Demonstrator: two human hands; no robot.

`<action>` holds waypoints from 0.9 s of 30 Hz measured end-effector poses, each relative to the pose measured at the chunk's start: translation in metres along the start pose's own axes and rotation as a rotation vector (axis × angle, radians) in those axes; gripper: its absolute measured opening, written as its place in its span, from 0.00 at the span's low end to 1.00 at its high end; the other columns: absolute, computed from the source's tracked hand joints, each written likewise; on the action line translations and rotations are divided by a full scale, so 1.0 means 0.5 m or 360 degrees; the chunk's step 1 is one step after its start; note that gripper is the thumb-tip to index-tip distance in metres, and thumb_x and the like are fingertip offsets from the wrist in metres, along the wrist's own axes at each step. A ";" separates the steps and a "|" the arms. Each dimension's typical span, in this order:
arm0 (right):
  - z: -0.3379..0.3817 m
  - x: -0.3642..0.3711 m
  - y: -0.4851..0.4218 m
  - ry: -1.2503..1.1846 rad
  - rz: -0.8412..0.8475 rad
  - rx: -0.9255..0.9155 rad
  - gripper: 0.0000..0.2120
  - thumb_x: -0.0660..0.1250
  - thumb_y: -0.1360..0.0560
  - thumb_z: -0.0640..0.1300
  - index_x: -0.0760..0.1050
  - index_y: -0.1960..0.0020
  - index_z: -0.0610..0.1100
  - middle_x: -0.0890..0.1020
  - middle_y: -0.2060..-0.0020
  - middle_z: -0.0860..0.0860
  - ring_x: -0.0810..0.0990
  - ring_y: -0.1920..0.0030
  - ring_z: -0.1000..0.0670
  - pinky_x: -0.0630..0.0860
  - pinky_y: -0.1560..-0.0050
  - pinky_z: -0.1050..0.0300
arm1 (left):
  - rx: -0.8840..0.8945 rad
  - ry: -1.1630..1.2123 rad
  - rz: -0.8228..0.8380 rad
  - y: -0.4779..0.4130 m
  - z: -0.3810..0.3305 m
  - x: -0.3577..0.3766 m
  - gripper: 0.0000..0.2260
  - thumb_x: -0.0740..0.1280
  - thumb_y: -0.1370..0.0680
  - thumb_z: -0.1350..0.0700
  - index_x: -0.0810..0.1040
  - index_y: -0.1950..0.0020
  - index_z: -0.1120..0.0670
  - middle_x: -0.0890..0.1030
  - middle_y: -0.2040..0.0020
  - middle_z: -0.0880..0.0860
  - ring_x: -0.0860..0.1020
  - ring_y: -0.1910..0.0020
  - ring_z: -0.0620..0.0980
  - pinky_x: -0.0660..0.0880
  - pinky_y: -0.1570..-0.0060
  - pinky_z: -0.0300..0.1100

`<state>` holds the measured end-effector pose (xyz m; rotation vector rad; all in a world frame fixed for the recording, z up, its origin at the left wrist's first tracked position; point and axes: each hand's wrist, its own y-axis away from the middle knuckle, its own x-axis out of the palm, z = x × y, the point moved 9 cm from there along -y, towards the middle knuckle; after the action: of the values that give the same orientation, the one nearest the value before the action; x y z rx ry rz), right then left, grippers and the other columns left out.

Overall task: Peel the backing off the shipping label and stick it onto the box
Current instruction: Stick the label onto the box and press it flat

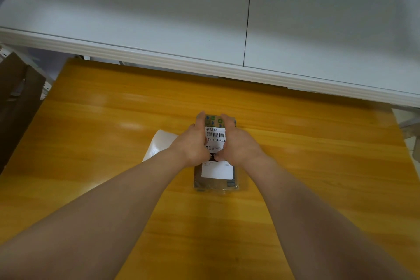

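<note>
A small brown taped box [216,183] lies on the yellow wooden table [113,132]. The white shipping label [217,170] with a barcode lies flat on the box's top. My left hand [193,141] lies on the label's left side, fingers stretched toward the far edge. My right hand [236,141] lies on the label's right side in the same way. Both thumbs meet and press near the label's middle. A white sheet, likely the peeled backing [159,143], lies on the table just left of my left hand.
A white table [159,29] stands beyond the yellow one, its edge overlapping the far side. Brown cardboard [16,102] stands at the left, off the table.
</note>
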<state>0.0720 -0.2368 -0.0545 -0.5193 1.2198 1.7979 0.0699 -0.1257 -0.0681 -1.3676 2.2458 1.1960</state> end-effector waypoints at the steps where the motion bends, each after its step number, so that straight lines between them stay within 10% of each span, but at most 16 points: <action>1: 0.001 -0.001 -0.003 0.0023 0.0022 -0.0002 0.56 0.79 0.32 0.41 0.42 0.19 0.50 0.81 0.38 0.44 0.81 0.43 0.42 0.80 0.48 0.47 | -0.0012 -0.0033 0.0031 -0.002 0.000 -0.002 0.56 0.75 0.29 0.61 0.34 0.20 0.51 0.79 0.41 0.58 0.81 0.45 0.57 0.80 0.52 0.51; 11: -0.011 0.000 -0.031 0.0002 0.0030 0.0045 0.56 0.80 0.35 0.43 0.47 0.20 0.52 0.81 0.38 0.45 0.81 0.41 0.42 0.80 0.44 0.46 | -0.0121 -0.0074 0.0105 -0.038 0.012 -0.005 0.58 0.78 0.32 0.61 0.37 0.19 0.52 0.80 0.39 0.56 0.79 0.41 0.57 0.78 0.50 0.47; 27: -0.021 -0.009 -0.057 -0.0109 -0.0182 0.0222 0.32 0.72 0.26 0.46 0.58 0.29 0.54 0.81 0.45 0.46 0.82 0.52 0.43 0.78 0.60 0.51 | -0.0138 0.0008 -0.0092 -0.056 0.001 -0.045 0.34 0.74 0.30 0.62 0.60 0.30 0.55 0.78 0.47 0.57 0.79 0.51 0.55 0.81 0.53 0.51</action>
<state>0.0972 -0.2445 -0.0707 -0.4352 1.2336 1.6090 0.1046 -0.1178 -0.0696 -1.4582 2.1651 1.2857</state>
